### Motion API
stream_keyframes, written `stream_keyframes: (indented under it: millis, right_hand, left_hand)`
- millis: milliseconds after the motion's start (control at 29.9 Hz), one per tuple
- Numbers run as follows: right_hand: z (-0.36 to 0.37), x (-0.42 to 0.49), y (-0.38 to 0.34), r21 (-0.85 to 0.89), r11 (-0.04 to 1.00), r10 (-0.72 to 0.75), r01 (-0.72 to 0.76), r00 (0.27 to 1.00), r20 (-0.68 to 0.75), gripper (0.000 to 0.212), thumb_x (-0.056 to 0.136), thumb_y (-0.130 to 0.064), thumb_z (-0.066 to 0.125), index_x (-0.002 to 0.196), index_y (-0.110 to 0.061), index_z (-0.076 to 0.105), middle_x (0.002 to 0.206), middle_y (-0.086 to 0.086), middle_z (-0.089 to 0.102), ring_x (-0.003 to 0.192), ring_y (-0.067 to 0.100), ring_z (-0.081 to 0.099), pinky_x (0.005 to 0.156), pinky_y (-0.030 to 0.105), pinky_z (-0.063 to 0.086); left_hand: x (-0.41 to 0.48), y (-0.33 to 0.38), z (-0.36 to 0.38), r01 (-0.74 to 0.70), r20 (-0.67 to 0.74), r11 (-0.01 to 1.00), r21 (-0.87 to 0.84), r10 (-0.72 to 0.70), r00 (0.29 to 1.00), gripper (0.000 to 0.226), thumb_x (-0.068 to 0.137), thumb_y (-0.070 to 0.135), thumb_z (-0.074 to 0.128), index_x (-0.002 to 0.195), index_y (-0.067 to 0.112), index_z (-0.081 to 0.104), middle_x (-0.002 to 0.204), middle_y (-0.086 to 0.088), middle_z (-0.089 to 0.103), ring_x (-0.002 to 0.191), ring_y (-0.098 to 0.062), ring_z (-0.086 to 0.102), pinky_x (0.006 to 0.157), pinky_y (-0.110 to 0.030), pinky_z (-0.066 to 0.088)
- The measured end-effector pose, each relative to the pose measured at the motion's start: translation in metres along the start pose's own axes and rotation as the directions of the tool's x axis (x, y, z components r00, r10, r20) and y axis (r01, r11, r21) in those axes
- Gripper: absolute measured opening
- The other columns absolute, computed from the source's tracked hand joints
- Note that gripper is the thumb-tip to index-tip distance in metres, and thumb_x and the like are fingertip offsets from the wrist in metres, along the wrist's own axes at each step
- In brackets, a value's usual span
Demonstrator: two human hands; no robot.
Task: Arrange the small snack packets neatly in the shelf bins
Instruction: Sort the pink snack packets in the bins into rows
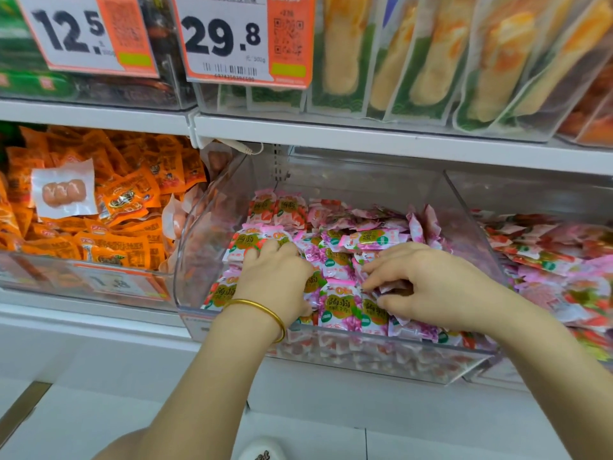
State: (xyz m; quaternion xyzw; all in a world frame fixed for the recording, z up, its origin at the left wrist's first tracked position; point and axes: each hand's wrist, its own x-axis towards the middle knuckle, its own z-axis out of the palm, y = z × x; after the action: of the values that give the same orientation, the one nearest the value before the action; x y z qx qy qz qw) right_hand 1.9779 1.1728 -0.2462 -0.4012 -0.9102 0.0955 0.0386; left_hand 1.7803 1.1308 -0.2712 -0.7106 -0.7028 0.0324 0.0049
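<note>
Here both hands work inside the clear bin (212, 234), where the pink snack packets (338, 307) lie heaped: the right hand (431, 283) pinches one, likely to square the front row, while the left hand (275, 277) curls over neighbours (gripping or steadying, I cannot tell).

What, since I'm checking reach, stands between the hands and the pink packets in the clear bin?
Nothing visible does. The left hand and the right hand are both past the front wall of the clear bin, with their fingers curled directly on the pink packets.
</note>
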Motion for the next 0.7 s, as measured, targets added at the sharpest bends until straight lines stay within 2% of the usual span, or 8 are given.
stream_keyframes:
  millis: [167,234,367,434,501,568,634,701]
  right_hand:
    - [0.004,0.001,-0.007,0.090,0.995,-0.033,0.042,0.995,-0.092,0.019,0.086,-0.023,0.061,0.097,-0.029,0.074,0.105,-0.017,0.068,0.106,0.006,0.053,0.094,0.032,0.044]
    - [0.006,0.002,-0.007,0.108,0.993,-0.024,0.039,0.991,-0.132,0.020,0.086,-0.017,0.060,0.096,-0.028,0.074,0.097,-0.016,0.069,0.094,0.003,0.054,0.090,0.028,0.044]
    - [0.001,0.009,-0.019,0.350,0.935,0.176,-0.052,0.926,-0.333,0.019,0.090,-0.017,0.056,0.099,-0.025,0.070,0.081,-0.016,0.066,0.068,-0.004,0.058,0.071,0.012,0.045]
    - [-0.003,0.018,-0.028,0.657,0.750,0.313,-0.072,0.914,-0.257,0.016,0.095,-0.026,0.051,0.102,-0.019,0.063,0.083,-0.003,0.069,0.065,0.005,0.065,0.064,0.023,0.053]
    - [-0.007,0.029,-0.036,0.920,0.367,0.347,-0.135,0.938,-0.001,0.022,0.098,-0.034,0.044,0.100,-0.016,0.056,0.084,0.010,0.069,0.064,0.021,0.068,0.053,0.031,0.054]
    - [-0.005,0.038,-0.041,0.982,0.078,0.314,-0.172,0.939,0.140,0.025,0.098,-0.029,0.046,0.104,-0.006,0.054,0.084,0.015,0.066,0.061,0.024,0.068,0.047,0.028,0.053]
    - [0.001,0.043,-0.037,0.988,0.042,0.394,-0.147,0.912,0.118,0.032,0.096,-0.011,0.051,0.125,-0.001,0.044,0.097,0.019,0.061,0.053,0.021,0.065,0.046,0.027,0.054]
    - [0.008,0.044,-0.024,0.969,0.203,0.508,-0.138,0.861,0.016,0.051,0.092,-0.003,0.055,0.138,-0.010,0.034,0.110,0.021,0.054,0.046,0.019,0.062,0.052,0.034,0.058]
  left_hand:
    - [-0.001,-0.002,-0.001,-0.047,-0.154,0.997,-0.065,0.036,0.987,0.030,0.093,0.023,0.049,0.119,0.033,0.061,0.116,0.002,0.050,0.115,-0.024,0.037,0.091,-0.037,0.030]
    - [-0.001,-0.007,-0.004,-0.058,-0.240,0.985,-0.160,0.018,0.971,0.029,0.093,0.022,0.045,0.113,0.029,0.065,0.113,-0.001,0.054,0.112,-0.025,0.045,0.091,-0.036,0.039]
    - [-0.002,-0.017,-0.008,-0.105,-0.526,0.885,-0.453,-0.170,0.834,0.021,0.090,0.017,0.053,0.099,0.016,0.072,0.097,-0.008,0.057,0.093,-0.028,0.056,0.079,-0.040,0.048]
    - [-0.003,-0.015,-0.011,-0.201,-0.606,0.828,-0.523,-0.196,0.771,0.018,0.088,0.013,0.058,0.099,0.018,0.073,0.093,-0.004,0.059,0.089,-0.017,0.055,0.080,-0.028,0.045]
    - [-0.005,-0.008,-0.015,-0.322,-0.618,0.775,-0.543,-0.111,0.778,0.020,0.086,0.013,0.061,0.100,0.019,0.073,0.091,-0.001,0.059,0.086,-0.006,0.051,0.078,-0.012,0.040]
    - [-0.007,0.000,-0.017,-0.394,-0.568,0.725,-0.565,0.005,0.823,0.021,0.084,0.016,0.064,0.103,0.019,0.072,0.091,-0.001,0.059,0.082,-0.005,0.052,0.077,-0.011,0.041]
    - [-0.007,-0.001,-0.021,-0.334,-0.454,0.652,-0.680,-0.018,0.891,0.023,0.083,0.015,0.067,0.105,0.019,0.071,0.096,0.000,0.061,0.085,-0.005,0.057,0.080,-0.018,0.046]
    - [0.001,-0.013,-0.019,-0.214,-0.436,0.699,-0.682,-0.154,0.886,0.023,0.084,0.014,0.065,0.106,0.019,0.070,0.100,0.002,0.061,0.092,-0.009,0.058,0.086,-0.020,0.043]
